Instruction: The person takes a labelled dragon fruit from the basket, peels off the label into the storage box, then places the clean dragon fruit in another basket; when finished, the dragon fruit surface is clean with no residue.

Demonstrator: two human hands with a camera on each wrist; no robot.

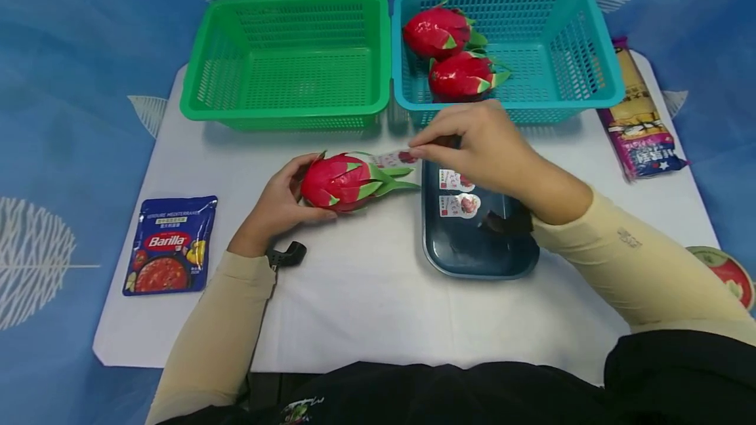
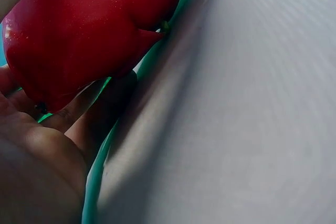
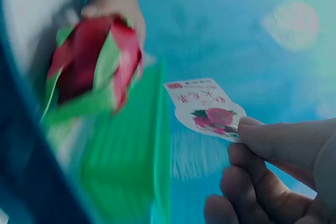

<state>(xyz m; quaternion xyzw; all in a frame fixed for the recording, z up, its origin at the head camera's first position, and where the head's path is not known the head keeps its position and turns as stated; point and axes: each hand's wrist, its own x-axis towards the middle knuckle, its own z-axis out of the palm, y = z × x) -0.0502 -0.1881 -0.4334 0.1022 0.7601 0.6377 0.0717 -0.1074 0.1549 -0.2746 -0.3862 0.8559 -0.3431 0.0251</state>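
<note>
A red dragon fruit (image 1: 336, 182) with green leaf tips pointing right is gripped by my left hand (image 1: 282, 199), thumb at the near side and fingers round the far side. In the left wrist view the dragon fruit (image 2: 89, 30) rests against the palm. My right hand (image 1: 478, 143) pinches the round end of a white sticker (image 3: 207, 109) printed with dragon fruit pictures between thumb and index finger. The sticker's square end points toward the fruit's leafy tip. Two more stickers, one a lower sticker (image 1: 459, 206), lie on a dark blue tray (image 1: 472, 254) under the right forearm.
A green basket (image 1: 283, 113) stands at the back left, beside a blue basket (image 1: 561, 107) holding two dragon fruits (image 1: 463, 76). A Barilla pouch (image 1: 168, 248) lies at the left, a purple and gold packet (image 1: 640, 123) at the right. A round can (image 1: 723, 274) sits at the right edge.
</note>
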